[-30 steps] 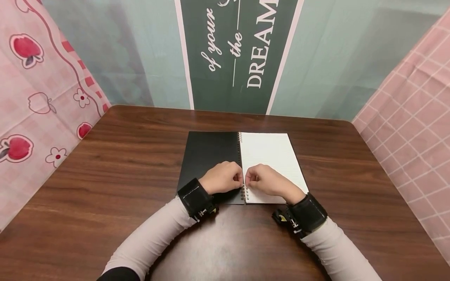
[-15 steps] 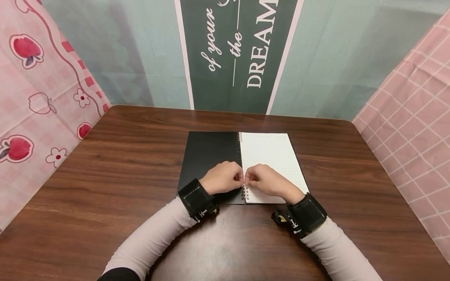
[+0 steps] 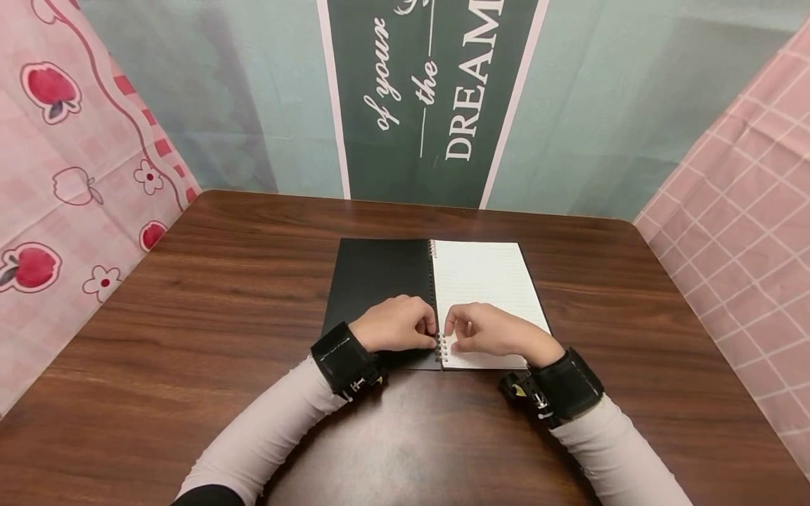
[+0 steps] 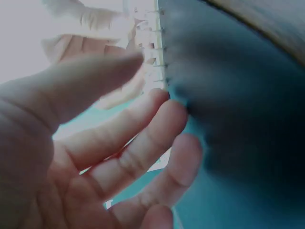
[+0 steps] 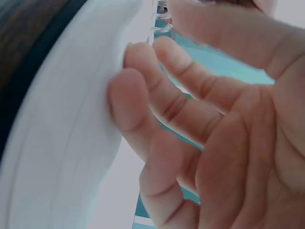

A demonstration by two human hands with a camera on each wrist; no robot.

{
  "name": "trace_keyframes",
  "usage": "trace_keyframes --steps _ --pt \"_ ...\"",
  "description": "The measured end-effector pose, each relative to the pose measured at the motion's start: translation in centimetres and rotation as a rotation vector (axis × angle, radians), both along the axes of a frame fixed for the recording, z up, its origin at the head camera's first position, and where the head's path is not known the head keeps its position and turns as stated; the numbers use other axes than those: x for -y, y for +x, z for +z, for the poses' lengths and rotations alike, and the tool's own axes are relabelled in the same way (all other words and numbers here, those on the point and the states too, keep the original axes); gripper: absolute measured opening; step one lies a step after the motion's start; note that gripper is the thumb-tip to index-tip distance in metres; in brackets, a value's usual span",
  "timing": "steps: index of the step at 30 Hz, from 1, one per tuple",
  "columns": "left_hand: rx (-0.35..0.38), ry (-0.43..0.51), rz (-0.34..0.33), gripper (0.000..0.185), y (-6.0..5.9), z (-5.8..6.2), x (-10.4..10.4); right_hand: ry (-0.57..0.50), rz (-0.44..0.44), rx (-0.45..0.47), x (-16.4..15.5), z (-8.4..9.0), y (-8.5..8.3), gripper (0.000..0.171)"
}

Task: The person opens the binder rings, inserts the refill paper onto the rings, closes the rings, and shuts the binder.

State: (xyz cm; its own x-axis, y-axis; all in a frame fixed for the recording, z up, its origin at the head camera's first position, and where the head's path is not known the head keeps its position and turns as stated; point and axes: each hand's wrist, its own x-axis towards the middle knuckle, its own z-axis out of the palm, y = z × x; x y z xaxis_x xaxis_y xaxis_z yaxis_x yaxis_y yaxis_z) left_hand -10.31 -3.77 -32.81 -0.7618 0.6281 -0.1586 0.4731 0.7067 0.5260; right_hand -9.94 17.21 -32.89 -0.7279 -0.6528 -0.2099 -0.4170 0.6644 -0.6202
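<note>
- Nearest us, the left hand (image 3: 397, 325) is resting on the black cover (image 3: 373, 281), fingers (image 4: 162, 119) loosely bent against the spiral binding (image 3: 438, 330), gripping nothing that I can make out.
- Just across the coil, the right hand (image 3: 493, 330) is lying on the lined page (image 3: 487, 281), fingers (image 5: 138, 95) gently curled, tips touching the paper's edge near the rings; no firm hold is showing.
- The open notebook (image 3: 436, 295) is lying flat in the middle of the wooden table (image 3: 190, 316).
- Beyond, a green banner (image 3: 430, 98) is hanging on the back wall, pink curtains (image 3: 69, 154) flanking.
</note>
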Motion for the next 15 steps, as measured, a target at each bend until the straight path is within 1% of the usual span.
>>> trace_keyframes --steps 3,6,11,15 --pt "0.011 -0.030 -0.025 0.019 0.15 0.19 0.10 0.030 0.012 0.027 -0.05 0.38 0.27 0.026" --pt "-0.002 -0.048 -0.037 0.025 0.30 0.25 0.02 0.058 0.015 0.008 0.17 0.56 0.46 0.033" --pt "-0.013 -0.049 -0.029 0.026 0.41 0.12 -0.19 0.098 0.004 -0.032 0.55 0.47 0.61 0.036" --pt "-0.019 -0.053 -0.020 0.025 0.43 0.04 -0.29 0.108 0.000 -0.052 0.69 0.36 0.67 0.037"
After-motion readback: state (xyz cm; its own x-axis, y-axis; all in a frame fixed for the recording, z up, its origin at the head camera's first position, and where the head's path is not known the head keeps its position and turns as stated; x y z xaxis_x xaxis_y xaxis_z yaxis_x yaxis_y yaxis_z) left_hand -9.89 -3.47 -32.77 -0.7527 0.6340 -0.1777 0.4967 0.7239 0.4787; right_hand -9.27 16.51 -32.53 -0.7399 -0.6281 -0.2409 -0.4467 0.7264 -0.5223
